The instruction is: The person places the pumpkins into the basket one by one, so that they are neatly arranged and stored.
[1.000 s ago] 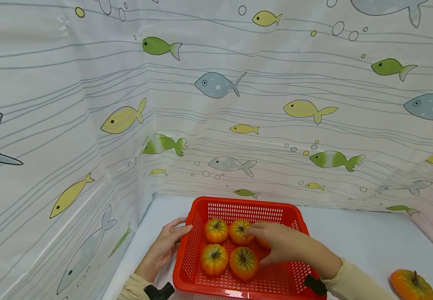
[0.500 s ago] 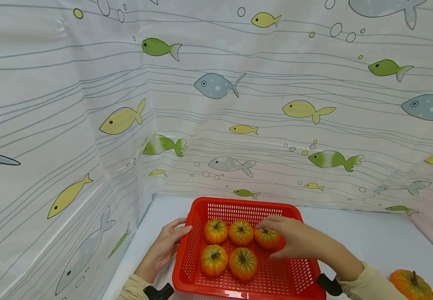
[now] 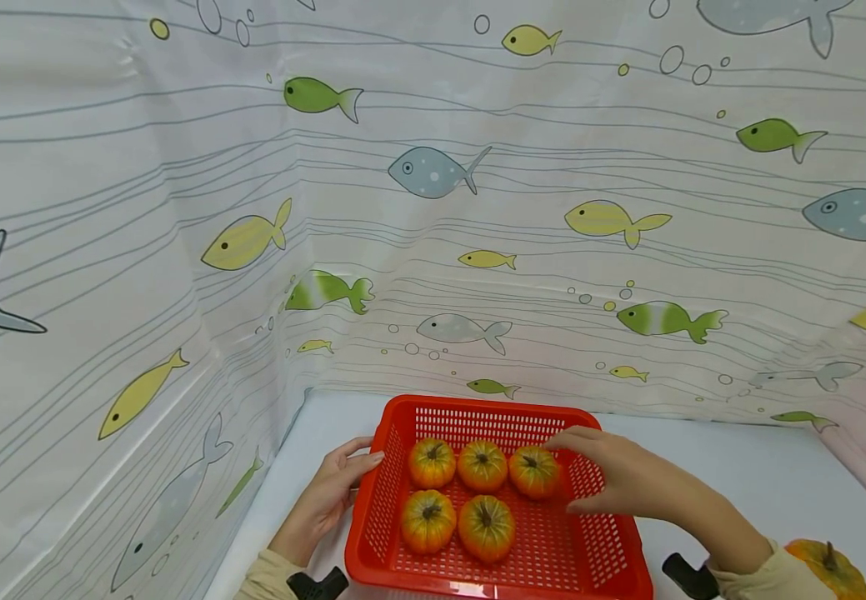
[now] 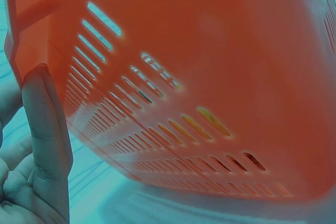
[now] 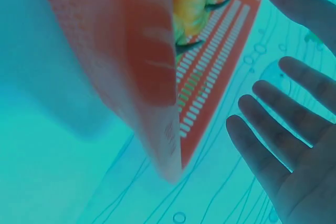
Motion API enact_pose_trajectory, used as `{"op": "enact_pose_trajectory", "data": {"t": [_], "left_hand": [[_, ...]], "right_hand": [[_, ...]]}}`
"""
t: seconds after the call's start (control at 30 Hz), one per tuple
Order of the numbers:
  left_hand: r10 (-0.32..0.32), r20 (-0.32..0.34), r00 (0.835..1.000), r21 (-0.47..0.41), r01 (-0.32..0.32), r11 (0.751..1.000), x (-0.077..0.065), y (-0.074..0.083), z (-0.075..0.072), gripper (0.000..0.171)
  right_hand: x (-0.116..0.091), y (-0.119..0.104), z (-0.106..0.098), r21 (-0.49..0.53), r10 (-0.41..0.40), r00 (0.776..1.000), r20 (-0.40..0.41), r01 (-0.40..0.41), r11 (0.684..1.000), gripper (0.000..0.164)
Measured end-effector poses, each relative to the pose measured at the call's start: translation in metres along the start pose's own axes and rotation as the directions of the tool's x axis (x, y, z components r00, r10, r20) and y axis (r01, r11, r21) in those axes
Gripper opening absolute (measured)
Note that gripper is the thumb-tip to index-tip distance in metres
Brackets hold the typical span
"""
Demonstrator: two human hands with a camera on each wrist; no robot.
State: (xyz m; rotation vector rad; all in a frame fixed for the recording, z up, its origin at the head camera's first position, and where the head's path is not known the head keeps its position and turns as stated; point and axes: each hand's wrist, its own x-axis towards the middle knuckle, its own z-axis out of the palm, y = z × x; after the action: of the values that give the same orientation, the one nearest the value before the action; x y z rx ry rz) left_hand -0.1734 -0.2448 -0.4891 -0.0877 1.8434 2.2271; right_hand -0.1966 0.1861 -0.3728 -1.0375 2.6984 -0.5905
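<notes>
A red plastic basket (image 3: 545, 575) with slotted walls holds several small orange-yellow pumpkins. Three form the back row, the rightmost pumpkin (image 3: 534, 472) among them; in front sit a left pumpkin (image 3: 428, 522) and a right pumpkin (image 3: 486, 528). My left hand (image 3: 331, 492) grips the basket's left rim; in the left wrist view a finger (image 4: 46, 124) lies against its outer wall. My right hand (image 3: 620, 475) is over the basket's right side, beside the rightmost pumpkin, fingers spread and nothing held. The right wrist view shows its spread fingers (image 5: 273, 129) apart from the basket wall.
Another orange pumpkin (image 3: 830, 567) lies on the white table (image 3: 710, 467) at the right, partly behind the right sleeve (image 3: 770, 575). A fish-patterned curtain (image 3: 433, 250) hangs behind and along the left side. The front right of the basket floor shows bare slots.
My right hand has let go of the pumpkin at the right of the back row and moved to the right, uncovering it. The left hand and basket have stayed put.
</notes>
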Motion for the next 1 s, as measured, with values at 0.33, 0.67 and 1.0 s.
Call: {"op": "enact_pose_trajectory", "data": {"t": [0.33,0.67,1.0], "left_hand": [[-0.005,-0.007,1.0,-0.015,0.005,1.0,0.001,-0.001,-0.001,0.057],[-0.005,-0.01,1.0,-0.012,0.004,1.0,0.001,0.0,0.0,0.06],[-0.011,-0.016,1.0,-0.01,0.011,1.0,0.0,0.0,0.001,0.06]], "right_hand": [[-0.023,0.02,-0.009,0.055,0.055,0.996,-0.075,-0.051,0.997,0.069],[-0.05,0.044,-0.014,0.004,0.073,0.98,-0.183,-0.074,0.997,0.073],[-0.084,0.075,-0.019,-0.032,0.144,0.943,-0.299,-0.161,0.986,0.077]]}}
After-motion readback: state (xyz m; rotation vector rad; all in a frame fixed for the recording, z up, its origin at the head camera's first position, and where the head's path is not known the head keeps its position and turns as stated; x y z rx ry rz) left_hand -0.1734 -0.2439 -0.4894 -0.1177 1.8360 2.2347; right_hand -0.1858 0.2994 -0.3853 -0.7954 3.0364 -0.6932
